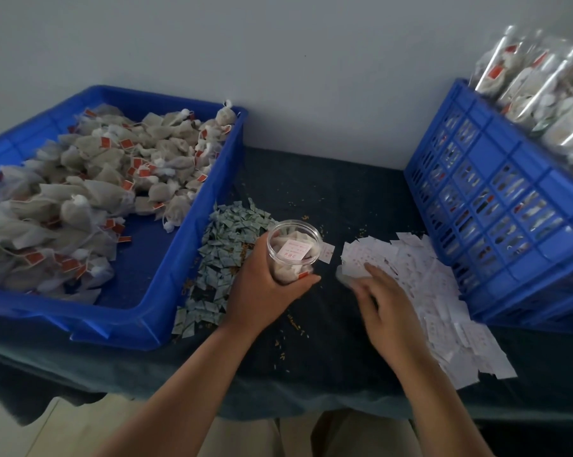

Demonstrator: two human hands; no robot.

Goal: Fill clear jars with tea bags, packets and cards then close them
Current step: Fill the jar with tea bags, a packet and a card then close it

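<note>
My left hand (265, 288) grips an open clear jar (293, 249) from below and behind, tilted toward me. Tea bags fill the jar, and a white card with red print lies on top. My right hand (382, 301) rests palm down at the left end of a heap of white cards (443, 291), blurred; something pale and round shows under its fingertips, and I cannot tell what it is. Small green-white packets (225, 245) lie in a pile left of the jar. A blue tray (179, 268) at the left holds many loose tea bags (90, 192) with red tags.
A blue slatted crate (496, 206) stands at the right, with filled closed jars (549, 87) stacked on top. A dark cloth (338, 199) covers the table, strewn with tea crumbs. A pale wall stands behind.
</note>
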